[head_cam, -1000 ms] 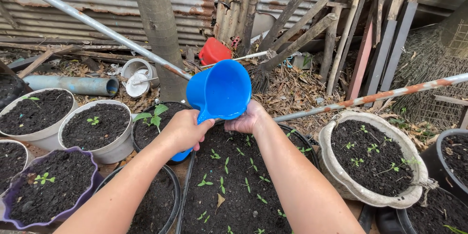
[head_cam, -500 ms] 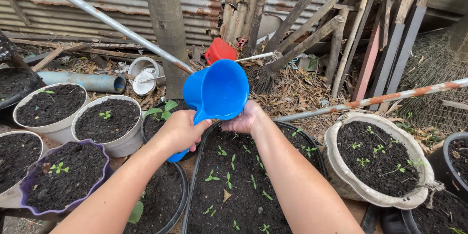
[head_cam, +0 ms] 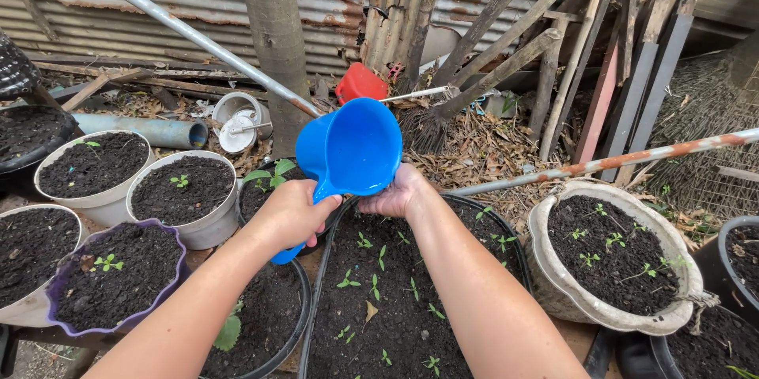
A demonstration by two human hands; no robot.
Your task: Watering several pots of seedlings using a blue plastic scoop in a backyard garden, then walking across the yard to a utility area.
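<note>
A blue plastic water scoop (head_cam: 352,150) is tilted toward me above a large black pot (head_cam: 316,284) of dark soil with several small green seedlings (head_cam: 375,284). My left hand (head_cam: 288,213) grips the scoop's handle. My right hand (head_cam: 395,193) is cupped under the scoop's lower rim, fingers touching it. A little water shows inside the scoop near the rim.
White pots (head_cam: 198,229) and a purple pot (head_cam: 59,292) with soil stand at the left, a pale round pot (head_cam: 569,300) with seedlings at the right. Behind are a tree trunk (head_cam: 277,31), a metal pipe (head_cam: 166,19), leaning wooden poles (head_cam: 506,39), a red container (head_cam: 360,82) and a corrugated metal wall.
The view has shifted slightly left and down; the scoop stays tilted over the black pot with both hands in the same hold.
</note>
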